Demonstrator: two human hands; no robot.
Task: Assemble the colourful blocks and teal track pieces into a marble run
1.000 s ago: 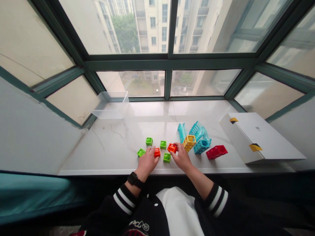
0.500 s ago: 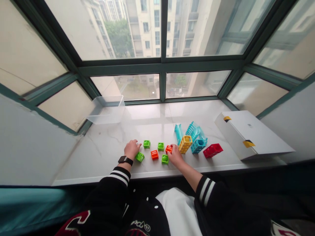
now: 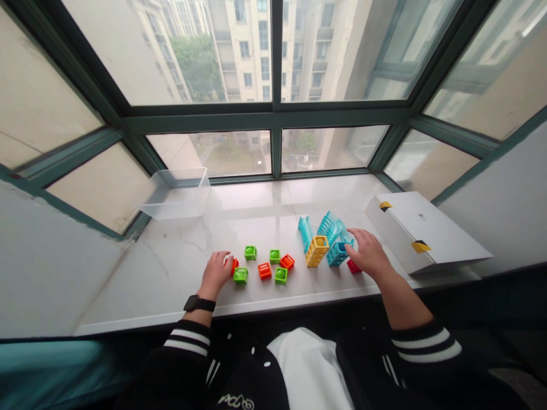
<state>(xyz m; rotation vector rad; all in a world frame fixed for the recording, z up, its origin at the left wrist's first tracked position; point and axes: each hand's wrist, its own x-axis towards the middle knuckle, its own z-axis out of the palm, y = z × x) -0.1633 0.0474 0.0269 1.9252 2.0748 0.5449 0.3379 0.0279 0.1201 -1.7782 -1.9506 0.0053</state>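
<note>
My left hand (image 3: 216, 273), with a black watch at its wrist, is at the left end of the loose blocks. Its thumb and fingers close on an orange block (image 3: 235, 266), partly hidden by them. Right beside it sits a green block (image 3: 240, 275). My right hand (image 3: 368, 250) is open, with thumb and fingers apart, at the right side of the blue block stack (image 3: 337, 254); whether it touches the stack I cannot tell. Under this hand a red block stack (image 3: 354, 266) is mostly covered. A yellow block stack (image 3: 317, 251) stands left of the blue one.
Several loose green and orange blocks, such as this orange block (image 3: 264, 270), lie mid-sill. Blue track pieces (image 3: 329, 226) lie behind the stacks. A clear plastic bin (image 3: 177, 193) stands at the back left, a white box (image 3: 427, 228) at the right. Window frames (image 3: 273, 121) rise behind the sill.
My right hand has let go of an orange block beside the green ones and moved right to the blue and red stacks. My left hand has shifted slightly, revealing an orange block. The view has turned slightly.
</note>
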